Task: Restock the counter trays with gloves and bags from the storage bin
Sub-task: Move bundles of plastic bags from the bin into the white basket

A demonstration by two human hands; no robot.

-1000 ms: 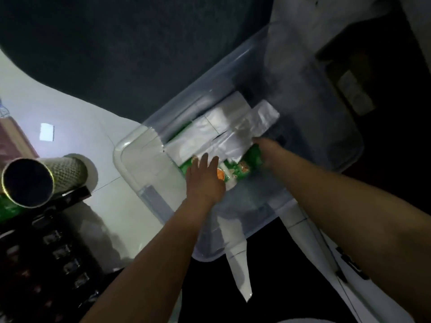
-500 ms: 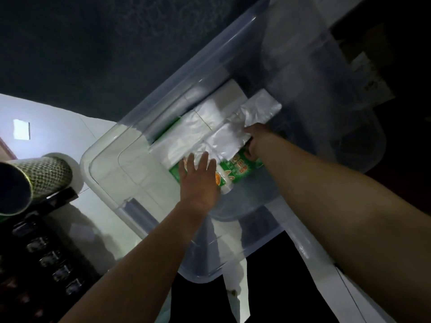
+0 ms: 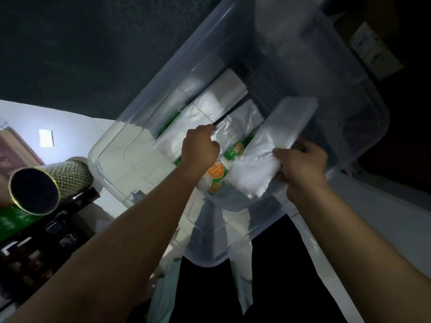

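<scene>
**Kid:** Dark room, white floor (image 3: 70,117). Only the head view. What's that clear box?

**Helper:** That's the bin (image 3: 112,159). Bag packs lie inside, side by side.

**Kid:** What are the hands doing?

**Helper:** The left hand (image 3: 200,148) has its fingers curled tight on one pack (image 3: 238,127). The right hand (image 3: 303,162) pinches another pack (image 3: 261,164) at its near end.

**Kid:** Are they heavy?

**Helper:** I think they're light, soft and slippery. Better to grab around the middle, not a loose edge.
</scene>
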